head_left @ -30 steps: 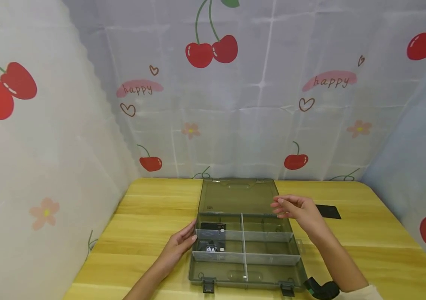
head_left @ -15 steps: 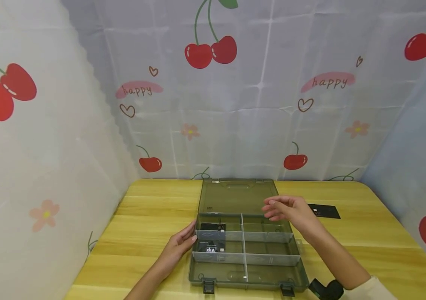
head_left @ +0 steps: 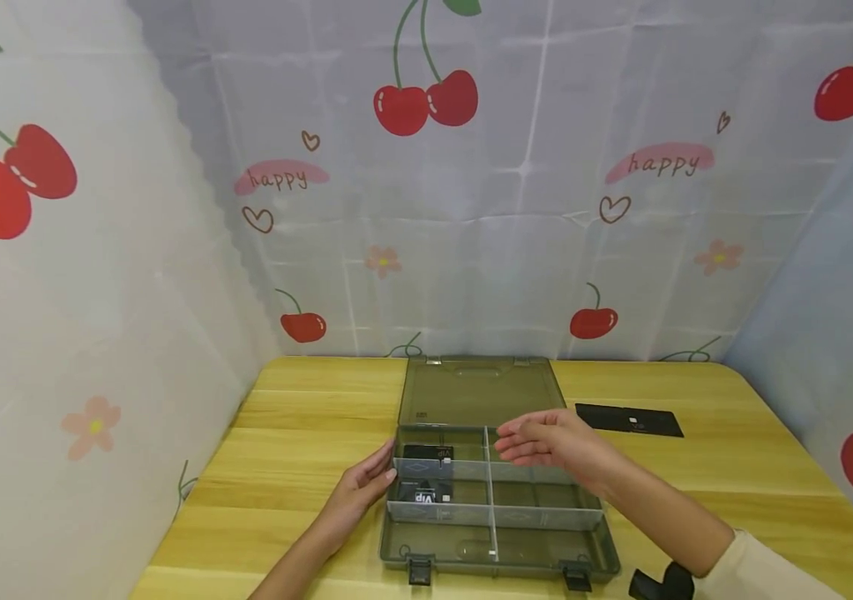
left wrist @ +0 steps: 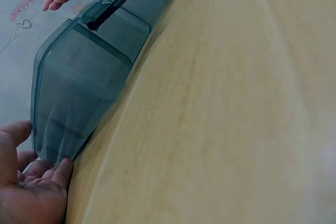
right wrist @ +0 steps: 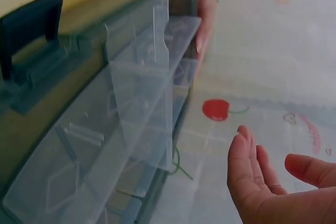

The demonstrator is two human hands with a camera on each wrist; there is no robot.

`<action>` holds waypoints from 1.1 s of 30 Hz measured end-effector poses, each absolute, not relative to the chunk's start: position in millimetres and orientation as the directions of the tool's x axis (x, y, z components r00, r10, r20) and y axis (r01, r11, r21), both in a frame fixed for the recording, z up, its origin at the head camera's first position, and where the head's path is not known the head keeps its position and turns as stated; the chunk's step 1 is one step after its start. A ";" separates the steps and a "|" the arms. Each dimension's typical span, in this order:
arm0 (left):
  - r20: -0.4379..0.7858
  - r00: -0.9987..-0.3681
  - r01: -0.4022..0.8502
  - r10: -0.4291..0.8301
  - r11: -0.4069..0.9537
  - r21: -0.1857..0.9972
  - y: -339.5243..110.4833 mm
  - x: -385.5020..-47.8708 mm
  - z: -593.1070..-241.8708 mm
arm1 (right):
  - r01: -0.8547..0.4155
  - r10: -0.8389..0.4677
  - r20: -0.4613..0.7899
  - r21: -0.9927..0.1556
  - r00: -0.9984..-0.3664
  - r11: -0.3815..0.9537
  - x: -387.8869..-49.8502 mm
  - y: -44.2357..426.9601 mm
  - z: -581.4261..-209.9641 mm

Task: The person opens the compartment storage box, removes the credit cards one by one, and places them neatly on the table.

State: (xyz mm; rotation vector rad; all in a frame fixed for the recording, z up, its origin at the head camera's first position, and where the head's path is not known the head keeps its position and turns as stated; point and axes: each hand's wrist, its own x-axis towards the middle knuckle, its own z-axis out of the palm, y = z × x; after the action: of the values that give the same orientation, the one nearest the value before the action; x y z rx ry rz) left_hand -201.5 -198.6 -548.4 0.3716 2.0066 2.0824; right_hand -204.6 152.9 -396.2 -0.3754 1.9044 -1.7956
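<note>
Okay, steady the organizer box (head_left: pixel 505 572) from its left wall with the left hand (head_left: pixel 356 485): relaxed, just touching. Avoid disturbing the middle-left card (head_left: pixel 434 492), then the rear-left card (head_left: pixel 422 452). Hold the right hand (head_left: pixel 556 442), empty and released above the rear row, clear of the center divider (head_left: pixel 491 492). For the black cards (head_left: pixel 614 418) on the tabletop (head_left: pixel 741 483) right of the lid (head_left: pixel 479 396), probably pinch by an edge; likely slippery.

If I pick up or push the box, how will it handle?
The box would likely slide rather than tip, sitting low and broad on the table. It's probably stiff and light for its size, as it looks like see-through plastic. The lid may flop when lifted, being folded open.
</note>
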 end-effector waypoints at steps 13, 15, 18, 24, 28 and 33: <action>0.049 -0.941 0.040 0.334 -0.032 0.999 -200.6 -202.0 -551.7 | 0.400 -0.645 -0.322 -0.916 -0.693 0.028 -199.9 125.0 -412.8; 0.048 -0.941 0.040 0.336 -0.030 0.999 -200.5 -202.3 -551.7 | 0.430 -0.648 -0.341 -0.903 -0.681 0.023 -201.0 122.8 -414.3; 0.040 -0.942 0.030 0.333 -0.036 0.999 -199.5 -202.5 -551.4 | 0.437 -0.632 -0.355 -0.899 -0.689 0.029 -202.2 118.8 -417.4; 0.038 -0.945 0.025 0.324 -0.044 0.999 -198.7 -203.3 -549.9 | 0.444 -0.600 -0.382 -0.895 -0.702 0.050 -202.0 107.2 -424.8; 0.040 -0.943 0.029 0.332 -0.039 0.999 -198.5 -203.4 -549.9 | 0.464 -0.591 -0.401 -0.884 -0.700 0.051 -200.6 100.7 -427.2; 0.042 -0.945 0.031 0.325 -0.040 0.999 -198.2 -203.1 -550.8 | 0.479 -0.582 -0.425 -0.875 -0.693 0.069 -201.2 92.5 -429.7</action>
State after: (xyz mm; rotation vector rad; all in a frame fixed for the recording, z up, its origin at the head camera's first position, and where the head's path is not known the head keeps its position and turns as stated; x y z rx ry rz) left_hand -203.1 -198.2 -550.8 0.3829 2.0200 2.0928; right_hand -201.2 92.5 -429.7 -0.1063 1.5730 -1.7315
